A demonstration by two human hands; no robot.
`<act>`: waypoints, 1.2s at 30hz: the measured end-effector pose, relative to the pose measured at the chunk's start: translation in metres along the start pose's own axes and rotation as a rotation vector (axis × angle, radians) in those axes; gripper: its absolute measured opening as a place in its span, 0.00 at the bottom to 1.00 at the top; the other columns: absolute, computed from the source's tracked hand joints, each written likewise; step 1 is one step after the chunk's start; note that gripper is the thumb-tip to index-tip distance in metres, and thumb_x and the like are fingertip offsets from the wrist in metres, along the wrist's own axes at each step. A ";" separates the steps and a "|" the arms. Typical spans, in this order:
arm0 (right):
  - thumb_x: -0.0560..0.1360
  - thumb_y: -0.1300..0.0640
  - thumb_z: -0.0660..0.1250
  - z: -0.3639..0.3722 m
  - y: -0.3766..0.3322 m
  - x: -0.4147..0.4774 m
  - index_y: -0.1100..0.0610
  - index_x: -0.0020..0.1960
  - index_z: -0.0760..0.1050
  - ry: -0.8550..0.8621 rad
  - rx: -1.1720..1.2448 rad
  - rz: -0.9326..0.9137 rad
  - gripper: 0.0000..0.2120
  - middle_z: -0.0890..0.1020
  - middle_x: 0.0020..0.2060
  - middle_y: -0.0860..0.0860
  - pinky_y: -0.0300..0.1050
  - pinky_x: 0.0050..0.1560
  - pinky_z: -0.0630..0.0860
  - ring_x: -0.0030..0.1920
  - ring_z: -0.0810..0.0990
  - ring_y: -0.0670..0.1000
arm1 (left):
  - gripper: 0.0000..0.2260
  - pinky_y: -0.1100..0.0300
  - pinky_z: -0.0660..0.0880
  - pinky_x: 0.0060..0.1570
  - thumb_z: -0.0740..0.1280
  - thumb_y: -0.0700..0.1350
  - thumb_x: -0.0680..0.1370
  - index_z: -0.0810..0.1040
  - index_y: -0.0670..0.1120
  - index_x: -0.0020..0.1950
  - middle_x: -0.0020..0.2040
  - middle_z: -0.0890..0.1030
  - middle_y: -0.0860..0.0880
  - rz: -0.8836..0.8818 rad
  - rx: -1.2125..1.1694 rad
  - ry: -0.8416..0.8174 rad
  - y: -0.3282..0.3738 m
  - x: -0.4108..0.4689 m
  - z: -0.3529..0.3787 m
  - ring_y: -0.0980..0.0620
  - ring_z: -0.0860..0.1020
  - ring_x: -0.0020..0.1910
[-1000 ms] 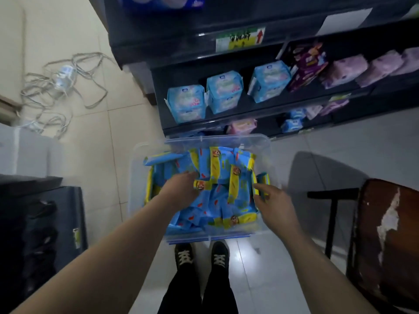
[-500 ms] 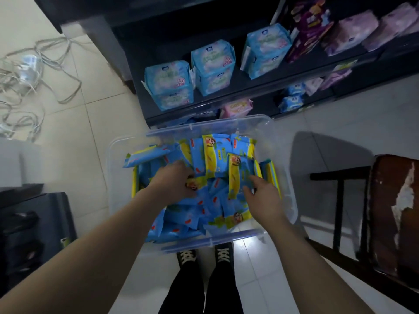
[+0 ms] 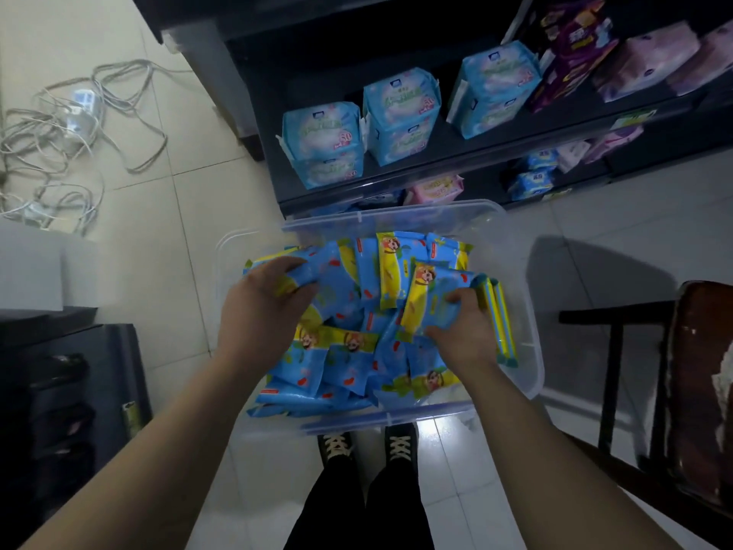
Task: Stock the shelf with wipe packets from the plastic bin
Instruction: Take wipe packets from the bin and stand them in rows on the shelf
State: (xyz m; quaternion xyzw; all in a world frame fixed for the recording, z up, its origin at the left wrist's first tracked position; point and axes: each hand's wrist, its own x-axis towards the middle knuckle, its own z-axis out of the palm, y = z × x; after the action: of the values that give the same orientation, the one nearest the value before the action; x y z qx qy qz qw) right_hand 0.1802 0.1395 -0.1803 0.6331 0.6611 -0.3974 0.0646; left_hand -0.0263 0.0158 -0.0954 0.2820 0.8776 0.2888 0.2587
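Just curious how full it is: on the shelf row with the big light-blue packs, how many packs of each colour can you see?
Light-blue packs: 3
Dark purple pack: 1
Pale lilac packs: 2, one cut off by the frame edge
Total: 6

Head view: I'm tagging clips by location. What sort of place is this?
Probably a small shop: a dark shelf lined with packaged goods, a label on its edge, and a bin of wipe packets before it.

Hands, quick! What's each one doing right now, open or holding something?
Left hand: closed, gripping a blue packet in the bin.
Right hand: closed, gripping a yellow-striped packet in the bin.
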 end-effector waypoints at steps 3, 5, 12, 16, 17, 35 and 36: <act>0.70 0.62 0.70 -0.009 -0.016 -0.015 0.50 0.55 0.67 0.004 0.016 -0.117 0.18 0.75 0.45 0.56 0.37 0.27 0.60 0.30 0.71 0.46 | 0.11 0.52 0.78 0.44 0.71 0.48 0.74 0.80 0.48 0.55 0.43 0.83 0.49 -0.093 -0.130 0.052 0.008 -0.007 -0.018 0.50 0.81 0.42; 0.71 0.62 0.69 -0.019 -0.029 -0.029 0.48 0.53 0.67 -0.028 0.034 -0.219 0.17 0.73 0.42 0.55 0.40 0.28 0.62 0.30 0.70 0.47 | 0.06 0.53 0.78 0.43 0.70 0.46 0.74 0.78 0.48 0.49 0.40 0.82 0.51 -0.104 -0.153 0.092 0.017 -0.013 -0.035 0.50 0.80 0.40; 0.70 0.63 0.68 -0.080 -0.111 -0.098 0.44 0.51 0.69 -0.149 0.124 -0.583 0.17 0.70 0.39 0.50 0.34 0.32 0.69 0.33 0.70 0.47 | 0.06 0.48 0.77 0.44 0.67 0.41 0.74 0.72 0.47 0.49 0.41 0.79 0.51 -0.202 -0.337 0.334 0.047 -0.058 -0.111 0.48 0.79 0.41; 0.71 0.62 0.68 -0.113 -0.170 -0.150 0.42 0.50 0.68 -0.220 0.148 -0.737 0.17 0.67 0.36 0.47 0.44 0.36 0.70 0.33 0.67 0.47 | 0.19 0.55 0.78 0.43 0.64 0.37 0.76 0.68 0.58 0.60 0.48 0.78 0.54 -0.169 -0.520 0.468 0.063 -0.106 -0.169 0.53 0.80 0.43; 0.71 0.62 0.68 -0.120 -0.186 -0.166 0.42 0.50 0.68 -0.238 0.131 -0.785 0.17 0.67 0.36 0.47 0.43 0.36 0.70 0.32 0.67 0.47 | 0.19 0.55 0.78 0.43 0.63 0.37 0.76 0.68 0.59 0.59 0.48 0.78 0.54 -0.169 -0.542 0.513 0.065 -0.119 -0.184 0.52 0.80 0.44; 0.69 0.68 0.69 -0.064 -0.428 -0.489 0.47 0.50 0.74 -0.765 0.167 -1.400 0.18 0.75 0.43 0.54 0.36 0.29 0.73 0.37 0.76 0.51 | 0.11 0.59 0.70 0.34 0.71 0.45 0.74 0.68 0.49 0.46 0.42 0.75 0.50 -0.368 -0.488 1.356 -0.010 -0.372 -0.438 0.51 0.74 0.37; 0.69 0.68 0.69 -0.052 -0.437 -0.506 0.47 0.49 0.74 -0.779 0.172 -1.430 0.18 0.75 0.44 0.55 0.37 0.30 0.73 0.37 0.77 0.51 | 0.11 0.57 0.71 0.35 0.71 0.45 0.74 0.68 0.50 0.46 0.41 0.75 0.50 -0.374 -0.476 1.379 -0.019 -0.383 -0.452 0.50 0.74 0.37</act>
State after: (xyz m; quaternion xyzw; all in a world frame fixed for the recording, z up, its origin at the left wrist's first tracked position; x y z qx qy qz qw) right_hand -0.0904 -0.1747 0.3469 -0.1221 0.8025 -0.5834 -0.0281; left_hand -0.0410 -0.4066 0.3198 -0.1800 0.7878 0.5330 -0.2506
